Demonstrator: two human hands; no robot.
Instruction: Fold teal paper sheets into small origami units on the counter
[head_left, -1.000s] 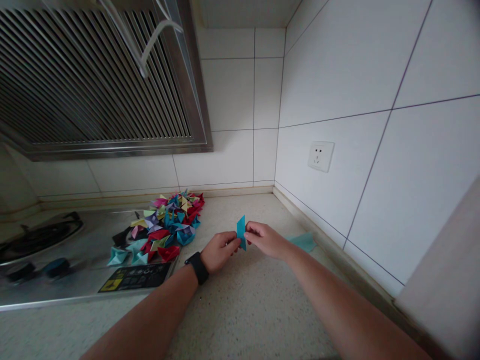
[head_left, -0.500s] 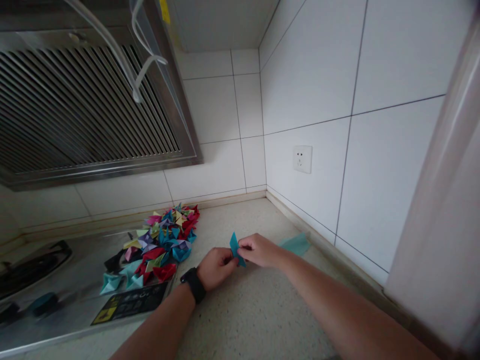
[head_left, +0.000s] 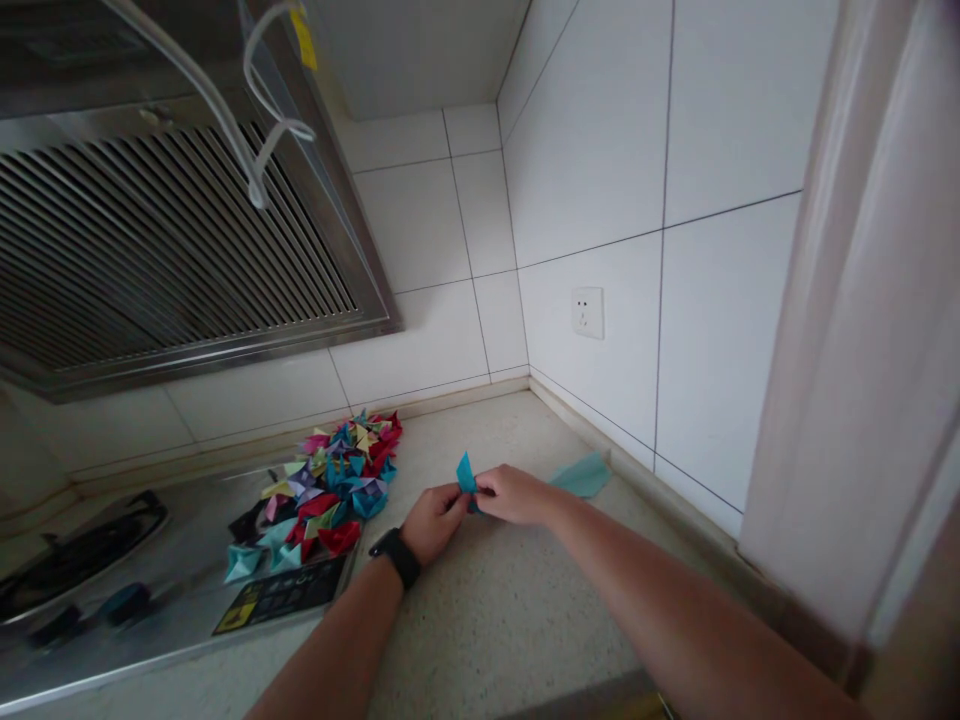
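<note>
A small folded piece of blue paper (head_left: 466, 473) stands upright between my two hands, its pointed tip showing above the fingers and its lower part mostly covered. My left hand (head_left: 433, 522), with a black watch on the wrist, pinches it from the left. From the right, the fingertips of my right hand (head_left: 511, 495) are closed on the same paper. Behind my right wrist a pale teal sheet of paper (head_left: 583, 475) lies flat on the counter. To the left of my hands is a heap of folded paper shapes (head_left: 330, 490) in red, blue, yellow, purple and mint.
The heap lies partly on the steel gas stove (head_left: 180, 600), which has a burner (head_left: 82, 560) and knobs. A range hood (head_left: 187, 250) with a hanging white cable (head_left: 202, 90) is above. Tiled walls meet behind the speckled counter (head_left: 480, 620); a socket (head_left: 588, 313) is at right.
The camera view has turned slightly to the right. Both hands still hold the blue paper, and the fingers have shifted a little, covering more of its lower end.
</note>
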